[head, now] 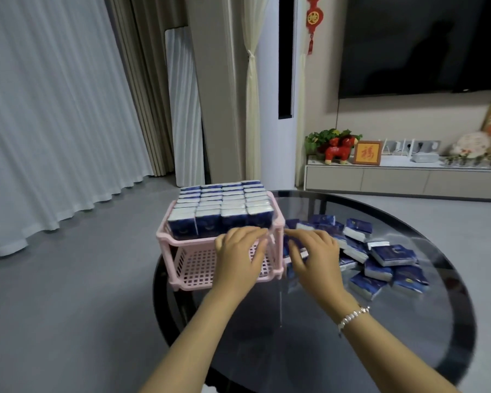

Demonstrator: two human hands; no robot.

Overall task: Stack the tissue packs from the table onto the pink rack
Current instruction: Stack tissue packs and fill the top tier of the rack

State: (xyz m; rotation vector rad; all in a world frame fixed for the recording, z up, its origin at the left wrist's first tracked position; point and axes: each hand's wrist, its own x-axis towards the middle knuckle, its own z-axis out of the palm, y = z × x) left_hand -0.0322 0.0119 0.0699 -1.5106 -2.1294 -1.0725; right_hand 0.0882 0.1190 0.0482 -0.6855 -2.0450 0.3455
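Head view: left hand [240, 252] touches pink rack [182, 275] front, fingers relaxed; right hand [313, 255] reaches loose tissue packs [380, 260] on counter [408, 336], grasp unclear. Rack top tier full.

Living room, grey floor [68, 307]

White sheer curtains [48, 109] hang left; a dark television [423, 43] is mounted above a low cabinet [403, 180] at right.

Soft, even daylight through the curtains [54, 114]; glass table [408, 350] shows dull reflections; hands blurred; edges bowed.
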